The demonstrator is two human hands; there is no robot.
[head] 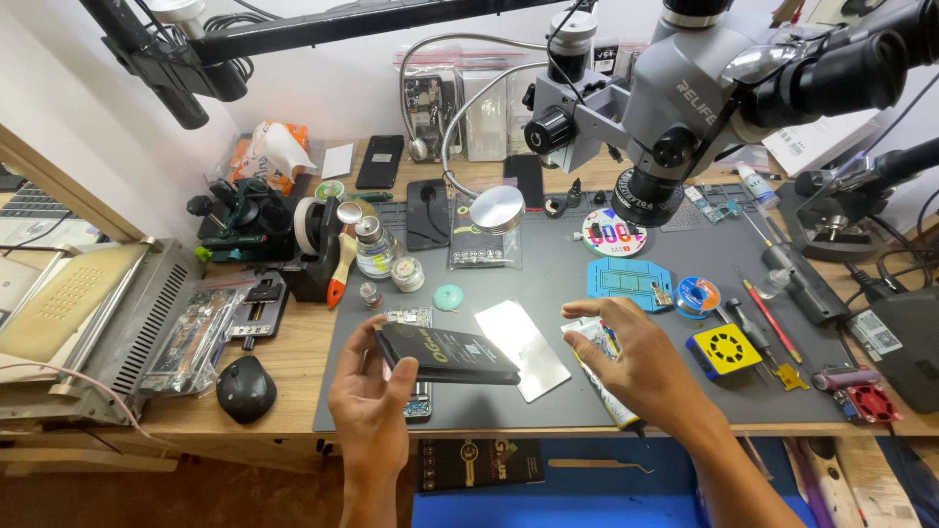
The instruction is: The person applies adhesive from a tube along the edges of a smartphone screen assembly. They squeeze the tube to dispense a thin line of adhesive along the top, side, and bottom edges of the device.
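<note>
The left hand [370, 396] grips a flat black rectangular pack [448, 354] with a glossy printed face, thumb along the near left end, fingers curled beneath. The pack is held level above the near edge of the dark grey work mat [548, 284], partly covering a phone frame [416, 376] lying on the mat; only the top and bottom ends of that frame show.

The right hand [641, 367] is closed around a soft white tube [604, 376] with a dark tip pointing toward the person. The index finger extends leftward toward a thin, reflective rectangular panel [523, 347] that lies flat on the mat between the two hands. Whether the fingertip touches the panel cannot be determined.

The mat is matte and smooth and rests on a wooden tabletop [293, 362]. A grey metal stereo microscope [685, 98] hangs over the far right side; its eyepieces are cut off at the frame edge. Under it sits a round multicoloured disc [613, 233]. A blue rectangular fixture [629, 282], a yellow square block with a round grille [723, 349] and a red-handled tool [773, 321] lie to the right. Small glass bottles [372, 249] stand at the mat's far left corner. A rounded black mouse [245, 388] sits on the wood to the left.
</note>
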